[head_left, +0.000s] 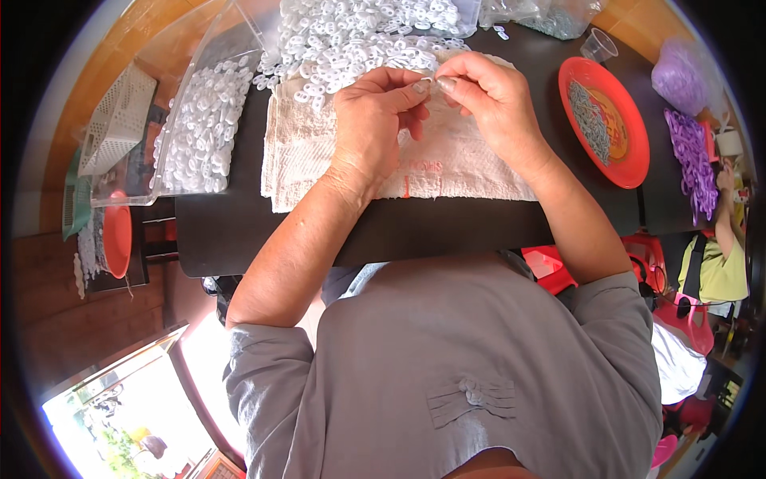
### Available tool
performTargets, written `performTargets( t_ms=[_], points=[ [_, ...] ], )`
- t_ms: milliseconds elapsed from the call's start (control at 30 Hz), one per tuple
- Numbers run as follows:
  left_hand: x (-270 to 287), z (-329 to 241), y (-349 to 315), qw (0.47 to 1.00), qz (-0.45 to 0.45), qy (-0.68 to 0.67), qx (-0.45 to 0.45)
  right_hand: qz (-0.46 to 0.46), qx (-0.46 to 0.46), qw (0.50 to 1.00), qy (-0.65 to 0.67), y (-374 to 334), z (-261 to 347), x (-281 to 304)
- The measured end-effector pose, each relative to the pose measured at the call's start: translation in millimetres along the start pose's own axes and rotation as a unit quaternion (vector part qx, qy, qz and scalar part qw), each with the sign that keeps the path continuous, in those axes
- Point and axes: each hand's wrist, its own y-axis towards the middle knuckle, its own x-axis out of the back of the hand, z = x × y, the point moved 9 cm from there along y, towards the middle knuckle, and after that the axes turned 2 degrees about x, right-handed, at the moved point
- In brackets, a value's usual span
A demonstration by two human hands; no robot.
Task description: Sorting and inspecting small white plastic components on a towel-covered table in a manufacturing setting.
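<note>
Above a pale towel (pixel 319 152), my two hands meet fingertip to fingertip. My left hand (pixel 371 116) is closed in a pinch on a small white plastic piece (pixel 431 77), mostly covered by the fingers. My right hand (pixel 496 100) pinches thumb against forefinger at the same spot; whatever lies between them is too small to make out. Just beyond the hands, a heap of white oval plastic pieces (pixel 343 52) spreads onto the towel's far edge. To the right, a red plate (pixel 634 156) bears a pile of small grey metal parts (pixel 588 120).
A clear plastic bin (pixel 155 180) at the left holds many more white pieces. Beyond the plate stand a clear cup (pixel 598 46) and a purple bundle (pixel 680 80). Purple strips (pixel 692 160) hang near the dark table's (pixel 231 239) right end. Another person's arm (pixel 724 203) shows far right.
</note>
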Motion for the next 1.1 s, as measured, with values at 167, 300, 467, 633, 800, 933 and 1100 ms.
performTargets(
  t_ms=[167,300,467,633,800,933,1100],
  points=[
    [-0.2,4.3,-1.2,0.999,0.000,-0.030,0.019,-0.019,-0.031,0.999,0.022,-1.2,-3.3,2.4],
    [-1.8,4.3,-3.1,0.999,0.000,-0.035,0.025,-0.023,-0.023,0.999,0.024,-1.3,-0.5,1.6],
    [-2.9,4.4,-4.6,0.999,0.000,-0.039,0.030,-0.016,-0.026,0.999,0.027,-1.6,-1.7,0.8],
    [-2.4,5.3,-6.1,0.998,-0.008,-0.046,0.035,-0.036,-0.019,0.999,0.033,-0.9,4.6,0.7],
    [-1.6,7.1,-5.6,0.997,-0.016,-0.070,0.036,-0.056,-0.011,0.998,0.039,-0.8,6.3,2.8],
    [-2.6,6.7,-6.4,0.996,-0.016,-0.085,0.037,-0.049,-0.022,0.997,0.047,-1.1,7.4,1.9],
    [-4.3,5.2,-7.6,0.998,-0.004,-0.055,0.033,-0.051,-0.018,0.998,0.041,-1.5,6.1,2.0]
  ],
)
